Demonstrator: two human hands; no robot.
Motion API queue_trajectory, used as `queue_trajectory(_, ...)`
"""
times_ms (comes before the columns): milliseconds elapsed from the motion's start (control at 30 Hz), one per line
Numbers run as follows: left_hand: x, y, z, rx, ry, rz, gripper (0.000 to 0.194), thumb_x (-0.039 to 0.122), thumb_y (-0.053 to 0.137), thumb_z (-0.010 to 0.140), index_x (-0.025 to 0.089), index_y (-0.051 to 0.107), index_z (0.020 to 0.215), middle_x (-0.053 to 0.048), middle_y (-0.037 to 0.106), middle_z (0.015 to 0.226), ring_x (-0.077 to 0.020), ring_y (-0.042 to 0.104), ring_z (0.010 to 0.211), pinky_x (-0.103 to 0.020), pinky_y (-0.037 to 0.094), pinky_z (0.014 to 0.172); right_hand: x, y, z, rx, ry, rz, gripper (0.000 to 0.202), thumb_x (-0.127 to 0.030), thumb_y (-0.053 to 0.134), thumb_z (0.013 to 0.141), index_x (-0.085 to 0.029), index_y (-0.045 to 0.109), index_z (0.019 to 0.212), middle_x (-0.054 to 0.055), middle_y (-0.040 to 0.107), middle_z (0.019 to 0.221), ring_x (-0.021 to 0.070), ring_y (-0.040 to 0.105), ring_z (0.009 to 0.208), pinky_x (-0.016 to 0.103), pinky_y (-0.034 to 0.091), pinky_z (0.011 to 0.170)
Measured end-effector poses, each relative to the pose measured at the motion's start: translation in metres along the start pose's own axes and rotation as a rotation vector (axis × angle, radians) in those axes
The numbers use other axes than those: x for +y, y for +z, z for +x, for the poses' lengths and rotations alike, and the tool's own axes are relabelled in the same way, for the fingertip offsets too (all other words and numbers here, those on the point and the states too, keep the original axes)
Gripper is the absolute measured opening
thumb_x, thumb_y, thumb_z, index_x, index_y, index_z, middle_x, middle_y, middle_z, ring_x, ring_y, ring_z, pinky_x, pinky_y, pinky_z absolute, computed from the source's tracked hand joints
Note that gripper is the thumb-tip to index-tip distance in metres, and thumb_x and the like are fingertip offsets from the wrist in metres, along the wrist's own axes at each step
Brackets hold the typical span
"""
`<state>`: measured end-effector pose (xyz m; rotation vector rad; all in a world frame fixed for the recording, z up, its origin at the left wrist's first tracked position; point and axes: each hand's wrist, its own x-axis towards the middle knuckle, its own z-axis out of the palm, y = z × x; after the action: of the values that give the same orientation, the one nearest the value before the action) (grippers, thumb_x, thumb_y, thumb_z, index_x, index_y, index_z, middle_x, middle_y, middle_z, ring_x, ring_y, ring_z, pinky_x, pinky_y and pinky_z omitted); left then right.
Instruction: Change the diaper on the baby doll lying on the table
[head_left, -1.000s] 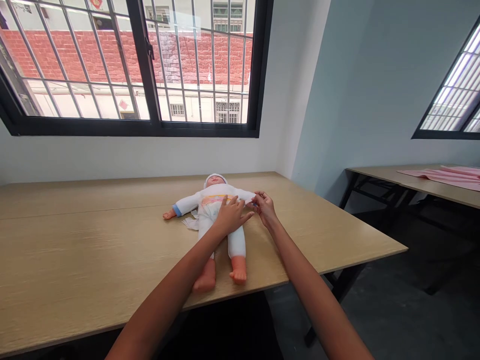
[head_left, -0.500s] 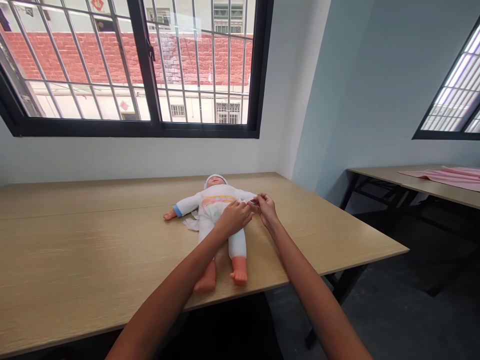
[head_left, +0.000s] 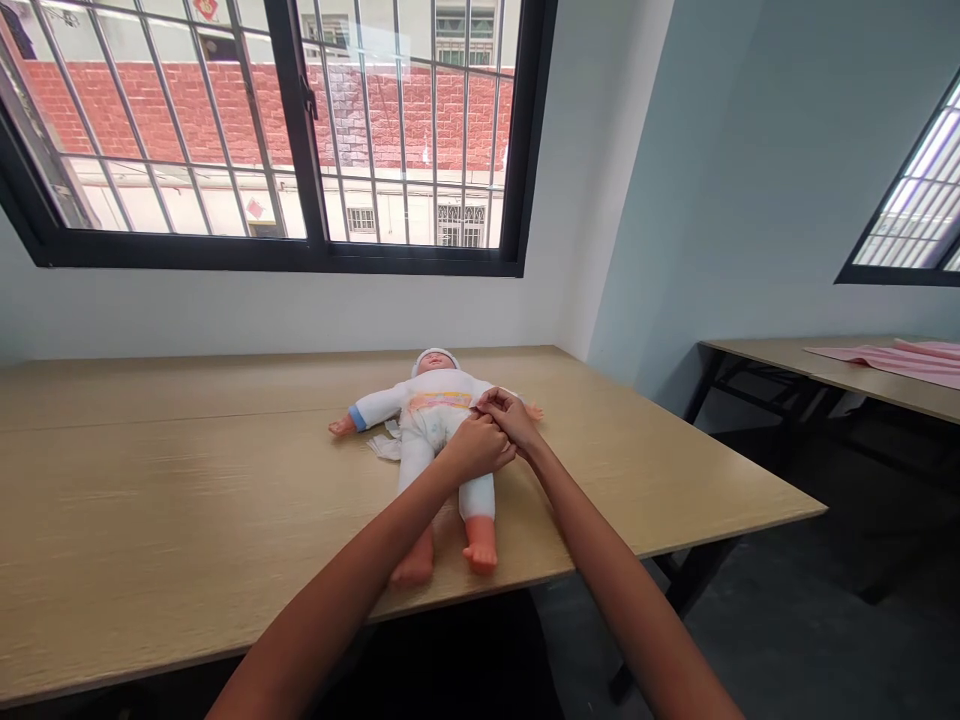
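A baby doll [head_left: 384, 406] in a white outfit and cap lies on its back on the table, feet toward me. Around its hips is a white diaper [head_left: 429, 423] with an orange and yellow printed waistband. My left hand [head_left: 478, 446] is closed at the diaper's right side, over the top of the doll's leg. Just above it, my right hand [head_left: 511, 416] pinches the diaper's side by the waistband, its fingers touching the left hand. Both hands hide the diaper's right edge. A loose white flap [head_left: 385, 446] spreads out at the diaper's left side.
The light wooden table [head_left: 187, 500] has its front edge close to me and a corner at the right. A barred window [head_left: 412, 130] is behind it. On a second table [head_left: 780, 355] at the right lies a pink cloth [head_left: 900, 358].
My right hand has moved left, from beside the doll's arm onto the diaper's waistband. My left hand has shifted slightly down and right. The doll's hand at the right now shows.
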<state>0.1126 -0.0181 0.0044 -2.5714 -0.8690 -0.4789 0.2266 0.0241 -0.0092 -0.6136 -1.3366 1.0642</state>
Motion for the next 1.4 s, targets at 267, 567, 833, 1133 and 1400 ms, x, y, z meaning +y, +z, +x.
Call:
queue_trajectory(267, -0.001, 0.002, 0.000, 0.058, 0.026, 0.011, 0.030, 0.027, 0.047, 0.090, 0.021, 0.076, 0.087, -0.011, 0.074, 0.090, -0.0299, 0.061, 0.099, -0.047, 0.041, 0.101, 0.000, 0.004, 0.002, 0.026, 0.095, 0.100, 0.030, -0.037, 0.071, 0.069, -0.021, 0.066, 0.094, 0.000, 0.070, 0.085, 0.0163, 0.066, 0.084, 0.031, 0.052, 0.082)
queue_trajectory(567, -0.001, -0.005, -0.006, 0.100, -0.053, -0.078, 0.030, 0.038, 0.052, 0.089, 0.019, 0.073, 0.097, -0.015, 0.072, 0.102, -0.0315, 0.058, 0.109, -0.052, 0.035, 0.107, -0.001, 0.003, 0.001, 0.059, 0.106, 0.177, 0.037, -0.051, 0.060, 0.079, -0.021, 0.067, 0.101, 0.004, 0.074, 0.094, 0.0193, 0.069, 0.096, 0.035, 0.051, 0.094)
queue_trajectory(833, 0.000, -0.008, -0.007, 0.077, -0.134, -0.095, 0.040, 0.046, 0.054, 0.087, 0.015, 0.067, 0.109, -0.016, 0.065, 0.120, -0.0328, 0.050, 0.123, -0.054, 0.033, 0.109, -0.004, 0.003, 0.002, 0.154, 0.084, 0.211, 0.040, -0.056, 0.062, 0.079, -0.020, 0.069, 0.094, 0.003, 0.074, 0.090, 0.0163, 0.069, 0.085, 0.028, 0.053, 0.082)
queue_trajectory(1133, -0.034, -0.025, -0.009, 0.442, -0.269, -0.646, 0.023, 0.034, 0.045, 0.091, 0.021, 0.062, 0.099, -0.010, 0.064, 0.109, -0.0232, 0.057, 0.109, -0.041, 0.047, 0.099, -0.007, 0.002, -0.004, 0.231, -0.034, -0.061, 0.046, -0.062, 0.056, 0.078, -0.020, 0.069, 0.093, 0.006, 0.071, 0.095, 0.0186, 0.064, 0.085, 0.030, 0.049, 0.076)
queue_trajectory(1400, -0.143, -0.007, -0.082, 0.405, -0.717, -0.725, 0.016, 0.029, 0.045, 0.074, 0.020, 0.058, 0.078, -0.006, 0.067, 0.086, -0.0223, 0.061, 0.087, -0.038, 0.048, 0.086, -0.012, 0.054, 0.022, 0.187, -0.304, -0.373, 0.030, -0.048, 0.056, 0.083, -0.019, 0.065, 0.084, 0.007, 0.069, 0.093, 0.0218, 0.062, 0.092, 0.036, 0.046, 0.090)
